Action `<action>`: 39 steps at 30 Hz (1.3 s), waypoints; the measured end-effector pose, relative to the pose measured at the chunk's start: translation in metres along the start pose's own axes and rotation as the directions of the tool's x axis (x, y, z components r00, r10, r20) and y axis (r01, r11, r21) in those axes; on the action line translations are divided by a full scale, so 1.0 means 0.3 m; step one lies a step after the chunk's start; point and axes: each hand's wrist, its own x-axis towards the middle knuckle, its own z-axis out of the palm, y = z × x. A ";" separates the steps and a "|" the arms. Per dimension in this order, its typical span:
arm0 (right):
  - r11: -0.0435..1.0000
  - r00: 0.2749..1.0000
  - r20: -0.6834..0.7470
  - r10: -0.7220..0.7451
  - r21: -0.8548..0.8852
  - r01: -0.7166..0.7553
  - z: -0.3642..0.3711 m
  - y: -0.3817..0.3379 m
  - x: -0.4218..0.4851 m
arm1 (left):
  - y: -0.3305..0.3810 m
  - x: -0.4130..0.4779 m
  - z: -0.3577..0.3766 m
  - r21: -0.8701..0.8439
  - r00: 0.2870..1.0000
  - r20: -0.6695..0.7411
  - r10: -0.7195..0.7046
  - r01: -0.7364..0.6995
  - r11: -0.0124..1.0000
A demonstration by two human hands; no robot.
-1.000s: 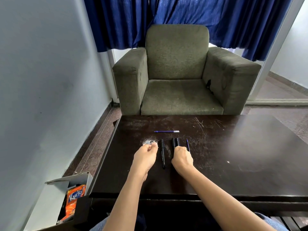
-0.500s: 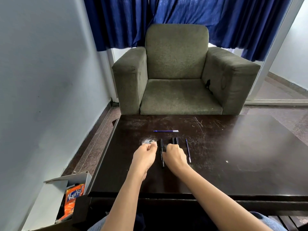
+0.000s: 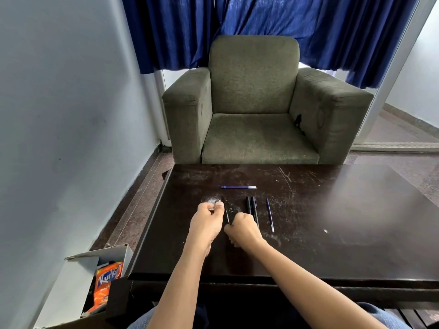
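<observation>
On the dark table (image 3: 332,233), my left hand (image 3: 207,217) pinches a small greyish piece (image 3: 216,204) between thumb and fingertips; what it is I cannot tell. My right hand (image 3: 243,229) is curled round the near end of a black pen (image 3: 225,211), which slants up towards my left fingertips. Two more black pens (image 3: 251,206) lie side by side just right of my right hand. Farther right lies a thin blue refill (image 3: 269,213). Another blue refill (image 3: 237,187) lies crosswise behind them all.
A green armchair (image 3: 256,115) stands against the table's far edge under blue curtains (image 3: 261,22). A wall runs along the left. On the floor at the near left is an open cardboard box (image 3: 104,260) with an orange snack packet (image 3: 105,286).
My right hand has left the two black pens, moved left and taken the near end of the leftmost black pen, whose far tip has swung towards my left fingertips. My left hand stayed.
</observation>
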 end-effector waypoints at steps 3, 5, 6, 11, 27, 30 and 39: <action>0.965 0.999 -0.020 -0.051 0.257 0.054 -0.020 -0.044 -0.044 | 0.007 -0.004 -0.009 -0.002 0.998 -0.064 -0.010 0.010 1.000; 0.939 0.993 0.020 -0.115 0.328 0.102 -0.046 -0.075 -0.097 | 0.010 -0.005 -0.015 -0.027 0.995 -0.103 -0.004 0.001 1.000; 0.929 0.987 0.055 -0.150 0.351 0.122 -0.058 -0.089 -0.127 | 0.010 -0.003 -0.018 -0.029 0.992 -0.126 0.006 -0.009 1.000; 0.893 0.921 0.286 -0.265 0.434 0.123 -0.072 -0.115 -0.181 | 0.002 0.020 -0.025 -0.158 0.960 -0.252 0.123 -0.166 0.973; 0.770 0.993 0.040 -0.108 0.635 0.058 -0.150 -0.056 -0.041 | -0.009 0.013 -0.004 0.433 0.959 -0.007 0.284 -0.253 0.865; 0.691 0.987 0.088 -0.135 0.722 0.030 -0.153 -0.062 -0.035 | -0.003 0.010 -0.009 0.401 0.954 -0.012 0.300 -0.270 0.875; 0.557 0.970 0.132 -0.206 0.830 0.006 -0.207 -0.073 -0.020 | -0.003 -0.007 -0.009 0.333 0.909 -0.054 0.413 -0.373 0.866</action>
